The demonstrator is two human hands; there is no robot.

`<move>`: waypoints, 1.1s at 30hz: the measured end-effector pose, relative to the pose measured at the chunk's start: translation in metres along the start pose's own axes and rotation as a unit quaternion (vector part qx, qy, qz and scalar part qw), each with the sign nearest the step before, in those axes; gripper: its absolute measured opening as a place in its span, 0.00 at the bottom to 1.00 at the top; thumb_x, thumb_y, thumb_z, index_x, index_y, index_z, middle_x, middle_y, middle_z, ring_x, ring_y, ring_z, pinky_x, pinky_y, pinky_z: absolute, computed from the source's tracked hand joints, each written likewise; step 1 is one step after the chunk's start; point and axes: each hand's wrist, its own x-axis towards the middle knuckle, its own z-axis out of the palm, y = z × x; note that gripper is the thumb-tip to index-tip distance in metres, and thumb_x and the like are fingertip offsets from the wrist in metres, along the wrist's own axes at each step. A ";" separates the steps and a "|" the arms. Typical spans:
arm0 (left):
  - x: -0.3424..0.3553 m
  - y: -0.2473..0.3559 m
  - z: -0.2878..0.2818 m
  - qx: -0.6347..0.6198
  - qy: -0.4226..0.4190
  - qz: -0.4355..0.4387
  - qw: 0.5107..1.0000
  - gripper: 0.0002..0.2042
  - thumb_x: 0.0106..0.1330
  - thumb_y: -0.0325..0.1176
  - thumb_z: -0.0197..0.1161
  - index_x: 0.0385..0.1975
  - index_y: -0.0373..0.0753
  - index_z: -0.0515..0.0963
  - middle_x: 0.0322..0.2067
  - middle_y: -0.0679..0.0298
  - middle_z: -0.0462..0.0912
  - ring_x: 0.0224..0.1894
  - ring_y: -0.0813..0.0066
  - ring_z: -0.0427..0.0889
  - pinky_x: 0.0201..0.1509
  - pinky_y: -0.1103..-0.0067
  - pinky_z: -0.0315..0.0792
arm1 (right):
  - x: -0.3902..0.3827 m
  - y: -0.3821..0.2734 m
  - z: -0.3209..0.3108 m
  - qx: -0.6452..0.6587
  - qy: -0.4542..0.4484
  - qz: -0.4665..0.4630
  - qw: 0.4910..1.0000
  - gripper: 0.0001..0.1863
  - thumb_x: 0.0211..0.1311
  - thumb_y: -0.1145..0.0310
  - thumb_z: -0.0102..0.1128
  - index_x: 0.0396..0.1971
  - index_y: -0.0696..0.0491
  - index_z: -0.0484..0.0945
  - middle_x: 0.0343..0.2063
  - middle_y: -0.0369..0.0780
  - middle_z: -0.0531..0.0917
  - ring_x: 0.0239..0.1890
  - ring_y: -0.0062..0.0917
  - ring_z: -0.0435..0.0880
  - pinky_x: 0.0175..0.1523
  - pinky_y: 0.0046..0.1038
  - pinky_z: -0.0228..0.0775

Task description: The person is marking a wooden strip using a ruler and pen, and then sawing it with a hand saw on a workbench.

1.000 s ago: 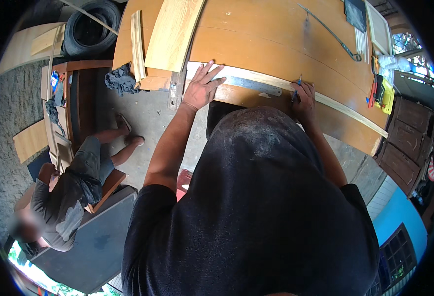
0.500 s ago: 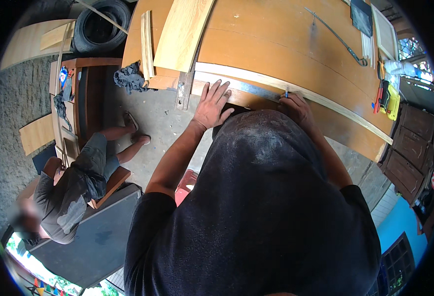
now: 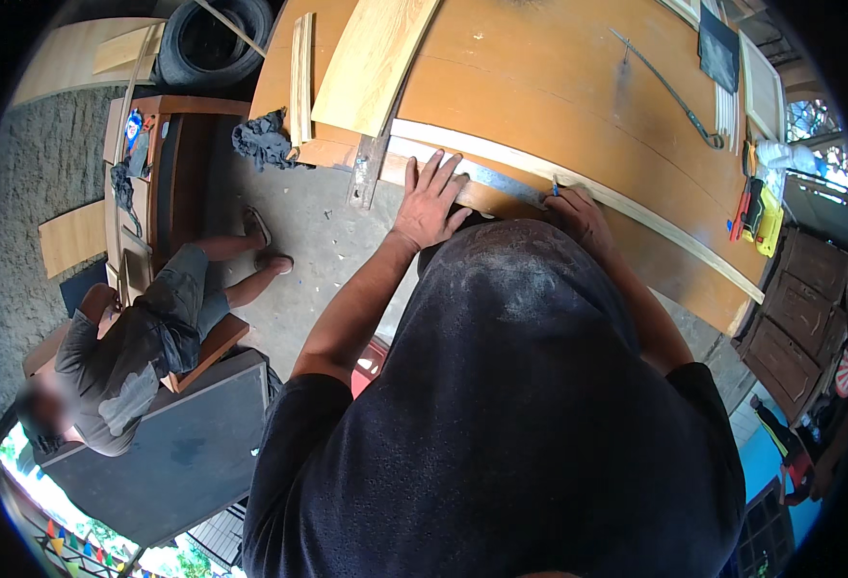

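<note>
My left hand (image 3: 430,202) lies with fingers spread on a metal straightedge (image 3: 496,179) near the front edge of the orange-brown table (image 3: 530,91). A long pale wood strip (image 3: 655,218) runs along the straightedge's far side. My right hand (image 3: 581,218) pinches a small blue marking pen or pencil (image 3: 556,190) by the straightedge's right end, close to the strip. Its tip is too small to make out. My dark-clothed body hides part of the table's near edge.
Wide boards (image 3: 371,72) and a dark cloth (image 3: 264,140) lie on the table's left. A metal rod (image 3: 669,87) and yellow-handled tools (image 3: 769,223) are at the right. Another person (image 3: 144,356) sits at the left beside a brown cabinet (image 3: 175,173). A tire (image 3: 214,43) stands behind.
The whole view has shifted and turned slightly. My left hand stays spread on the straightedge, and my right hand keeps the blue marker near the strip with little visible movement.
</note>
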 end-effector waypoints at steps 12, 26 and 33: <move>0.026 0.011 -0.010 -0.032 -0.004 0.033 0.999 0.24 0.67 0.37 0.59 0.63 0.44 0.72 0.56 0.59 0.73 0.65 0.58 0.67 0.74 0.51 0.51 | -0.002 -0.005 -0.013 -0.001 -0.028 0.009 1.000 0.12 0.59 0.71 0.60 0.42 0.56 0.73 0.37 0.49 0.75 0.41 0.46 0.76 0.47 0.41 0.71; 0.062 -0.013 -0.001 0.008 0.016 0.131 0.991 0.26 0.65 0.31 0.51 0.66 0.43 0.70 0.57 0.58 0.72 0.63 0.57 0.67 0.75 0.60 0.55 | 0.003 -0.014 -0.013 0.035 0.035 0.042 0.998 0.11 0.60 0.73 0.60 0.42 0.56 0.73 0.39 0.49 0.75 0.41 0.46 0.77 0.47 0.40 0.72; 0.056 -0.014 0.008 0.008 -0.010 0.093 0.996 0.26 0.66 0.32 0.49 0.66 0.42 0.68 0.66 0.57 0.66 0.71 0.55 0.60 0.79 0.57 0.47 | 0.012 -0.011 -0.010 -0.049 0.051 0.021 0.997 0.07 0.60 0.70 0.62 0.37 0.54 0.76 0.38 0.46 0.78 0.44 0.46 0.76 0.52 0.41 0.68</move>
